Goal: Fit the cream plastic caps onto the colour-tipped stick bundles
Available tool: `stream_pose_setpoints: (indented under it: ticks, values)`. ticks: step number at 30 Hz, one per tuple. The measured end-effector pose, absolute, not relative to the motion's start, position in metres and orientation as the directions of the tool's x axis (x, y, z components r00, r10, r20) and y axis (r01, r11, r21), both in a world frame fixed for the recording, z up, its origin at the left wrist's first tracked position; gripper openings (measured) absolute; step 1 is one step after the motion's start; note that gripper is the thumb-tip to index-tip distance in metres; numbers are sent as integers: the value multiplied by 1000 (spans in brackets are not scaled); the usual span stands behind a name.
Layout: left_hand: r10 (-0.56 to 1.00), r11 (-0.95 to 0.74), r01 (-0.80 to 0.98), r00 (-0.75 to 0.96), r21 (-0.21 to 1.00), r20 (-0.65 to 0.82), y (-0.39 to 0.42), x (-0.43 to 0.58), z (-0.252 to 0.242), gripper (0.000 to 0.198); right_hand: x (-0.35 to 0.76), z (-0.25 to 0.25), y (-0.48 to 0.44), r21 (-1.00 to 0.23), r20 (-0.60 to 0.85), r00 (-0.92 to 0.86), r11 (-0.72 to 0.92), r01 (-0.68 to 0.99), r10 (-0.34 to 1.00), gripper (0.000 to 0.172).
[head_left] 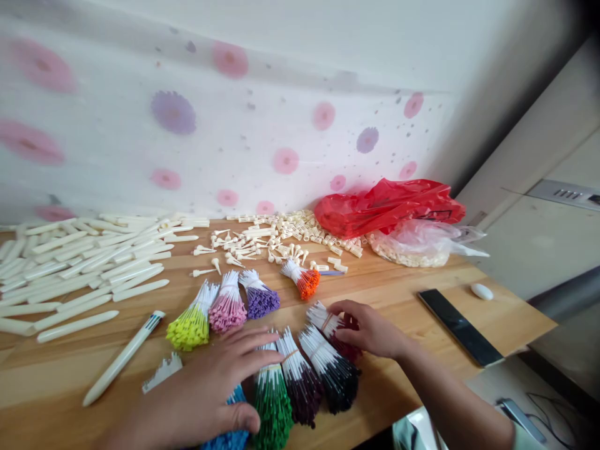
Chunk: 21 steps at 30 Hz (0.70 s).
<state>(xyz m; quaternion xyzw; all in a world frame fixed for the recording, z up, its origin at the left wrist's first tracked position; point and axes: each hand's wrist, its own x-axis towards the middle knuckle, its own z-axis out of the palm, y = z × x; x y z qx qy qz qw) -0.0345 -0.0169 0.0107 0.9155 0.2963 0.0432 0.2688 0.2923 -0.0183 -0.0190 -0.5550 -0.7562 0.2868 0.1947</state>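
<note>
My left hand (225, 375), fingers spread, lies over a blue-tipped bundle (229, 434) and the upper end of a green-tipped bundle (272, 406). My right hand (368, 328) has its fingers curled on a dark red-tipped bundle (323, 317). Between the hands are a dark purple-tipped bundle (300, 381) and a black-tipped bundle (330, 369). Farther back sit yellow (190, 322), pink (228, 303), violet (259, 294) and orange (302, 279) bundles. A finished-looking white pen (124, 356) lies on the left.
White pen barrels (84, 262) cover the wooden table's (375, 387) left side. Small cream parts (281, 234) spread along the wall. At the right are a red bag (389, 203), a clear bag (417, 244), a black phone-like slab (459, 328) and a white oval object (482, 291).
</note>
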Motion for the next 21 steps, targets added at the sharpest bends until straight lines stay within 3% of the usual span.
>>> stream_pose_setpoints:
  ticks: [2,4,6,8,10,15,21]
  values:
    - [648,-643,540,761,543,11,-11,-45,11,49,285,-10,-3,-603,45,-290,258,755,956,30]
    - [750,-602,572,645,557,147,-3,-57,11,32,271,-3,23,-462,123,-251,279,842,960,32]
    - [830,-554,637,476,537,291,8,-69,8,27,252,1,53,-279,103,-263,282,918,959,37]
    - [876,-461,749,296,477,382,22,-82,3,30,231,1,78,-202,56,-279,285,937,959,41]
    - [910,-353,840,205,413,362,35,-92,-7,37,214,-2,96,-171,12,-281,279,945,960,44]
    - [962,-255,891,192,376,196,49,-98,-32,54,199,-7,115,-139,-80,-232,220,966,969,44]
    - [974,-227,891,208,393,92,47,-92,-38,56,174,-9,114,-251,-133,-254,216,944,958,47]
